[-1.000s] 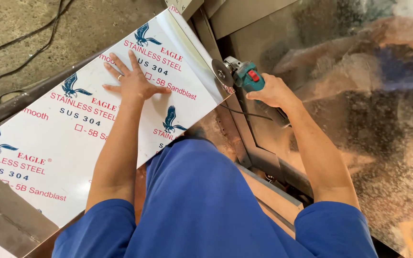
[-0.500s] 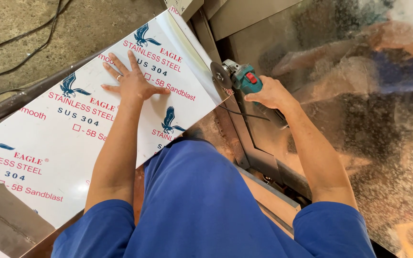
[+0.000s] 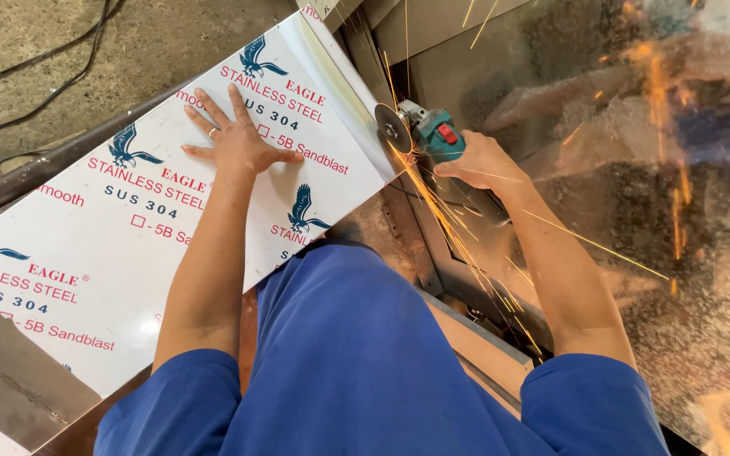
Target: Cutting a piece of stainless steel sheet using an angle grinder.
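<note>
White protective film printed with red lettering and blue bird emblems covered the stainless steel sheet (image 3: 128, 245), which lay flat and ran diagonally from the lower left of the view to the upper centre. The left hand (image 3: 234, 139) rested palm-down on the upper part of this sheet, fingers spread and extended, gripping nothing; a ring showed on one finger. The right hand (image 3: 479, 165) was closed around the body of a teal angle grinder (image 3: 433, 135) with a red switch, positioned just beyond the sheet's right-hand edge. The grinder's disc (image 3: 392, 128) stood on edge and met the upper right edge of the sheet, near its corner. Orange sparks (image 3: 458, 236) streamed from the contact point, downward toward the person and also outward to the right. The sheet therefore lay beneath the left hand and immediately to the left of the right hand, with the disc as the only link between the right hand's tool and the sheet.

Blue sleeves and a blue garment (image 3: 356, 355) filled the lower centre of the view. A reflective metal panel (image 3: 678, 253) occupied the right side, mirroring the arm and sparks indistinctly. Black cables (image 3: 35, 63) lay on the concrete floor (image 3: 154, 42) at upper left, beyond a dark metal bar (image 3: 35, 169) bordering the sheet.
</note>
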